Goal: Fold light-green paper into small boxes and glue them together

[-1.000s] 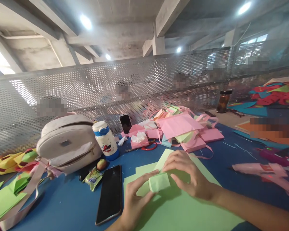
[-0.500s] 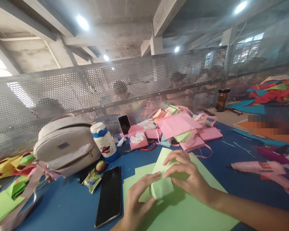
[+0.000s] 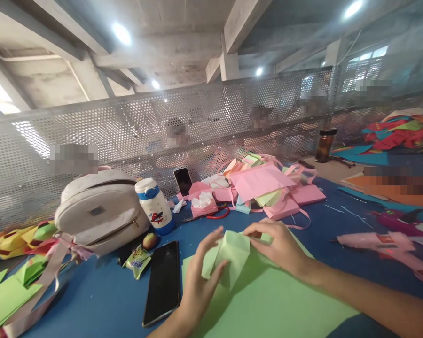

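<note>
A folded light green paper piece (image 3: 232, 256) is lifted a little above a large green sheet (image 3: 268, 305) on the blue table (image 3: 102, 295). My left hand (image 3: 199, 281) supports the piece from the left, thumb and fingers closed round its edge. From the right, my right hand (image 3: 280, 246) pinches its upper corner with the fingertips. Both hands hold the same piece near the table's front edge.
A black phone (image 3: 162, 281) lies just left of my hands. Behind it are a snack wrapper (image 3: 136, 260), a white bag (image 3: 98, 211) and a white-blue bottle (image 3: 153, 206). Pink paper items (image 3: 264, 188) pile up behind; a pink glue gun (image 3: 377, 241) lies at right. A perforated metal screen (image 3: 127, 126) backs the table, people behind it.
The green piece has been raised and opened up, standing more upright. My left hand has shifted higher along its left side; my right hand has moved to its top corner.
</note>
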Available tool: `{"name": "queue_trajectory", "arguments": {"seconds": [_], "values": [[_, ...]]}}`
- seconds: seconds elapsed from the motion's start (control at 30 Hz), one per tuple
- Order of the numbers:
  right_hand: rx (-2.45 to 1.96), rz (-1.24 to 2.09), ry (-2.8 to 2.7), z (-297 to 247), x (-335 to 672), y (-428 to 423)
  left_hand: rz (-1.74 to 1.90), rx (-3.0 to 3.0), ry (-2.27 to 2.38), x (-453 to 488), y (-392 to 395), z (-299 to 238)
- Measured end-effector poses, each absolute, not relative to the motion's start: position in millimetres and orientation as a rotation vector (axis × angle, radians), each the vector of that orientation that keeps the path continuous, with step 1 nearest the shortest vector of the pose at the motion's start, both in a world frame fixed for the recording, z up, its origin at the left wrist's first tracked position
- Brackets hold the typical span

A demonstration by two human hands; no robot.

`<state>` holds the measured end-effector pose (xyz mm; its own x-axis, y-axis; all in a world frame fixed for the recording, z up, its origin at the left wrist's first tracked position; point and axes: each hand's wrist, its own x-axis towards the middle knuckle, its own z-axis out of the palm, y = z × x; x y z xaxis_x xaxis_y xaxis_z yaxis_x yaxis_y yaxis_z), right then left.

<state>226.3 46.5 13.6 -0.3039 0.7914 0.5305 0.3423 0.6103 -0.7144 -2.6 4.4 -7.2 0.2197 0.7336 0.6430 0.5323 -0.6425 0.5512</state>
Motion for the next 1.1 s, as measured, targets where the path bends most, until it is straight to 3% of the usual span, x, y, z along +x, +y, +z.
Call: {"name": "queue_trajectory", "arguments": {"seconds": [0.1,0.17,0.23,0.3,0.43,0.8,1.1], "values": [[-0.998,1.087,-1.678,15,224,49,1.544,2.753,1.100,-1,-8,6],[-1.015,1.335,-1.528,12,220,50,1.362,3.248,0.740,9,-21,9],[-1.057,1.471,-1.411,6,215,49,1.164,3.593,0.554,21,-33,7],[-1.116,1.506,-1.365,-2,212,50,1.165,3.580,0.677,32,-39,1],[-1.173,1.263,-1.702,-19,212,58,0.770,3.570,0.796,32,-28,-10],[-1.167,0.639,-2.279,-20,220,56,0.721,3.469,0.914,16,-6,-20],[-1.178,0.596,-2.374,-19,234,41,0.385,3.396,1.102,16,-11,-24]]}}
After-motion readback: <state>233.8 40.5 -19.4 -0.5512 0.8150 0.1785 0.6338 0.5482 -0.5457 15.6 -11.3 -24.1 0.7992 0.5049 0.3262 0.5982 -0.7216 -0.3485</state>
